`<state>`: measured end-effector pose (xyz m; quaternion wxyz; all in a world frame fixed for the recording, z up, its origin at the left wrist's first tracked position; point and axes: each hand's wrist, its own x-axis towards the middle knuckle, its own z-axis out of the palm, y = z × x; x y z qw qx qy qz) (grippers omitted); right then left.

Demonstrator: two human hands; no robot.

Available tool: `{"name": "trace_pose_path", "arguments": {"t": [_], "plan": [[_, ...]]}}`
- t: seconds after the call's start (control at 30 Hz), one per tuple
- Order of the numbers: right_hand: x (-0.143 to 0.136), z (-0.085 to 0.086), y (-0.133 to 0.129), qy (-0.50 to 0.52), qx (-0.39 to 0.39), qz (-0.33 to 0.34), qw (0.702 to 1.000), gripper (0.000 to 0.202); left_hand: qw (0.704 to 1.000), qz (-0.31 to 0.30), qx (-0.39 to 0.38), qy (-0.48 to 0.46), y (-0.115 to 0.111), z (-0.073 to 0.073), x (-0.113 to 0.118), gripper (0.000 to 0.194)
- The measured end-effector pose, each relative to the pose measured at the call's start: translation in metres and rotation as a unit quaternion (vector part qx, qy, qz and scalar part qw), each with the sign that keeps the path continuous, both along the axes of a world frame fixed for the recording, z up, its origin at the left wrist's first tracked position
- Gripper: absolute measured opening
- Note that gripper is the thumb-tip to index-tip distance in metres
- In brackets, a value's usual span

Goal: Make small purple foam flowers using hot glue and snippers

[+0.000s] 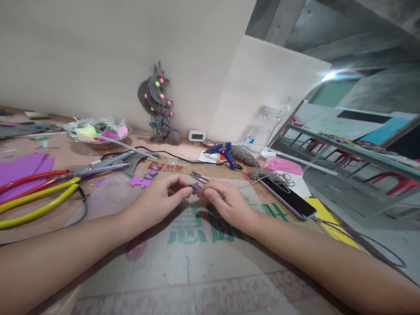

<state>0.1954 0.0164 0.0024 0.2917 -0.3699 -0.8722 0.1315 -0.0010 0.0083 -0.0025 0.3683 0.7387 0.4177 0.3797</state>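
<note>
My left hand (164,193) is closed in a pinch on a small purple piece (196,188), mostly covered by the fingertips. My right hand (226,202) is closed close against it, and its fingertips hide what they hold. A thin grey yarn (244,185) runs toward the right hand from a loose tangle. Just behind the fingers lies a small pair of scissors or snips (198,176). Purple flower-shaped cutouts (140,181) sit beyond my left hand. Under both hands is a printed cardboard sheet (157,271).
At the back stand a blue glue gun (225,153), a white timer (197,135), a clear jar (265,127) and a grey moon ornament (157,103). Red-handled scissors (36,176) and yellow-handled ones (42,210) lie left. A phone (285,197) lies right.
</note>
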Motion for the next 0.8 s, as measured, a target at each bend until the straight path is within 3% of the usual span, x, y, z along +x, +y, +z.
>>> {"name": "trace_pose_path", "arguments": {"t": [0.13, 0.37, 0.6, 0.8], "plan": [[0.0001, 0.0011, 0.0009, 0.054, -0.032, -0.045, 0.997, 0.026, 1.0, -0.002, -0.021, -0.022, -0.0014, 0.0004, 0.0003, 0.015], [-0.0049, 0.0002, -0.0003, 0.05, -0.028, -0.024, 0.998, 0.013, 1.0, -0.001, 0.003, 0.031, -0.0016, 0.0015, -0.0004, 0.016], [-0.0038, -0.0003, 0.0011, 0.046, -0.04, -0.035, 0.998, 0.017, 0.999, -0.036, -0.008, 0.018, 0.0008, -0.0013, -0.0002, 0.016], [-0.0006, -0.0027, 0.0027, 0.065, -0.084, -0.016, 0.994, 0.03, 1.0, 0.004, 0.012, 0.017, 0.0015, 0.0002, 0.0007, 0.019]]}}
